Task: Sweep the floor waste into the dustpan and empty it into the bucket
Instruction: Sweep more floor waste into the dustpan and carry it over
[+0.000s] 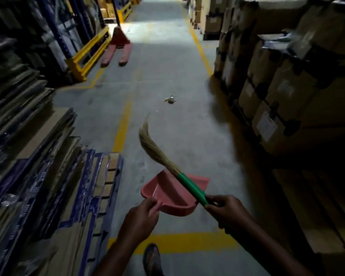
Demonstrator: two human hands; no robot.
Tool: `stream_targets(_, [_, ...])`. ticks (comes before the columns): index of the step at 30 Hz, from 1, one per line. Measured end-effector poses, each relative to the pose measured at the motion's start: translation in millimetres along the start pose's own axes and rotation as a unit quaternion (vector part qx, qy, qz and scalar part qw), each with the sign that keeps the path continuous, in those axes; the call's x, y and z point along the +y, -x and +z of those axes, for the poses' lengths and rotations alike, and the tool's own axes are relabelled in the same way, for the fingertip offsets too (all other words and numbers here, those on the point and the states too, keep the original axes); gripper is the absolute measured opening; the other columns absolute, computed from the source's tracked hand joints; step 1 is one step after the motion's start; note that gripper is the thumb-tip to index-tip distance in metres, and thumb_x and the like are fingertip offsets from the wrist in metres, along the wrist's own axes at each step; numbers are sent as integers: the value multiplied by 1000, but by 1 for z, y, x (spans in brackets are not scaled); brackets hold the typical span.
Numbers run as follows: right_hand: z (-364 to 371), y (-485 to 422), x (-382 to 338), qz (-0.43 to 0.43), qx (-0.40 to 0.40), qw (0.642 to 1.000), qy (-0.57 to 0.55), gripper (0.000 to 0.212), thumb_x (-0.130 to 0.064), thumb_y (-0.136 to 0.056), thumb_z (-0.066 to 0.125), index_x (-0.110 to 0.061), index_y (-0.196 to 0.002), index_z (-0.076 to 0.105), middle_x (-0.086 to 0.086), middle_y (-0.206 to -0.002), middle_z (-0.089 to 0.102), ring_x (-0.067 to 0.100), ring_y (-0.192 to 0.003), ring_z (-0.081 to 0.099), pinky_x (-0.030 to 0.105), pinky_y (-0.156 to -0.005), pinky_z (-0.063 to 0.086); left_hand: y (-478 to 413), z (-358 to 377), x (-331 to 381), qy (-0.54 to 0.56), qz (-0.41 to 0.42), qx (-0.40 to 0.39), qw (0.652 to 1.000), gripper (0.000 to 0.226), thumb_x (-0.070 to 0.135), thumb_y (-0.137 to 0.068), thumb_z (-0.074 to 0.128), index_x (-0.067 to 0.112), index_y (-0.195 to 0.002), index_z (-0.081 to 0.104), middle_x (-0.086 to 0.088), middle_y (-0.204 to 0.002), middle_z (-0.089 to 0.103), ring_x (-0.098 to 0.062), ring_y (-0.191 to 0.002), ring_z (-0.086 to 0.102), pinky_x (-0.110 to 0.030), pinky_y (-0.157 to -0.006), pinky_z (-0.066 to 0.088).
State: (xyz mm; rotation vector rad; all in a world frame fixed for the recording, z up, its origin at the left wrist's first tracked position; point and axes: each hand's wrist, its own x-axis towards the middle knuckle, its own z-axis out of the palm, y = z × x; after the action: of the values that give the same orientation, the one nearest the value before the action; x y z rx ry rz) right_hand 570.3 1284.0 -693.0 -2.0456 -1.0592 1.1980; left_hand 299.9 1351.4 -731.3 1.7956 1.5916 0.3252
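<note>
Crumpled pale floor waste (170, 99) lies alone on the grey concrete warehouse floor (177, 66), well ahead of a person's fingers and beyond the broom's tip, in an aisle between stacked goods. The left hand (141, 216) grips the short handle of a pink plastic dustpan (167, 193), fingers curled round it, holding the pan off the floor just ahead of the knuckles with its open mouth facing away. The right hand (226, 211) is clenched round the green plastic handle of a soft grass broom (190, 188), which crosses over the dustpan from the right fingers toward the upper left. Its tan bristles curve clear of the floor and stop short of the waste. A painted yellow line (124, 126) runs up the aisle left of the bristles, and a yellow cross stripe (187, 241) lies beneath the wrists. One sandalled foot (152, 257) shows below and between the two hands. Left of the left fingers stands a stack of flattened brown cardboard with blue-wrapped edges (48, 156). Right of the right fingers rise strapped brown cardboard boxes (287, 86) in shadow. Far ahead of both hands, a red pallet truck (118, 48) rests its forks on the floor beside a yellow steel guard rail (88, 54) at the foot of blue racking (54, 26).
</note>
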Motion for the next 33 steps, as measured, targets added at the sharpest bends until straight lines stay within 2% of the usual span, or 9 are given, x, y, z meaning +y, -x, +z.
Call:
stream_targets(2, [5,-40,-21,-4,-13,1000,1,39,-25,-86,71,-27,-125,67,3,-73,72,18,-42,53,27,-40,39,-37,-11,1,25,-17,20,999,29,36,-84,69,31,-113,65,7,-102,73,-14,-93,68,-30,-73,49])
stream_targets(5, [20,-104,-56,0,-19,1000,10,40,-27,-85,71,-30,-125,67,1,-74,72,18,-43,54,27,-40,41,-107,-31,-5,67,-36,29,997,22,32,-82,73,29,-104,68,14,-86,68,2,-75,62,-20,-67,47])
stream_targets(9, [40,-174,-107,20,-7,1000,7,41,-28,-83,71,-29,-124,68,0,-78,73,17,-42,56,28,-40,43,-198,-71,-20,83,-58,-22,995,48,15,-71,69,35,-115,65,10,-105,67,-8,-76,65,-25,-57,53])
stream_targets(12, [52,-224,-154,30,0,1000,-2,39,-28,-83,71,-30,-122,68,1,-80,73,17,-41,56,29,-40,43,-266,-111,-24,95,-48,-67,992,61,5,-72,65,37,-124,60,6,-111,65,-12,-76,67,-29,-53,57])
stream_targets(14, [56,-257,-181,35,3,999,-3,39,-27,-84,70,-31,-123,67,4,-78,72,17,-42,55,28,-41,42,-308,-133,-27,84,-31,-67,994,60,5,-77,67,34,-129,60,5,-109,68,-13,-74,69,-30,-57,59])
stream_targets(17, [60,-304,-214,41,0,999,-12,39,-26,-85,69,-30,-124,67,5,-80,72,17,-42,55,27,-41,42,-360,-160,-29,50,-3,-49,998,52,16,-84,70,35,-132,61,9,-114,71,-3,-88,68,-18,-72,54])
stream_targets(21, [59,-378,-250,42,0,999,-1,38,-26,-84,70,-29,-122,68,2,-77,73,18,-41,55,27,-40,43,-435,-179,-28,-5,8,-39,999,47,31,-87,69,34,-134,60,10,-125,68,-11,-112,64,-27,-89,51])
stream_targets(27, [57,-524,-293,34,-26,999,6,40,-26,-83,71,-29,-123,69,2,-78,74,20,-40,54,28,-39,43,-572,-193,-11,-28,4,-10,1000,44,31,-88,69,33,-132,62,3,-125,68,-19,-114,64,-29,-86,51])
stream_targets(33, [34,-670,-366,38,-77,995,55,39,-29,-85,67,-32,-124,67,2,-74,70,17,-40,54,26,-39,43,-714,-214,22,-58,-34,-12,998,45,36,-90,66,30,-135,60,2,-131,65,-22,-117,61,-31,-90,50])
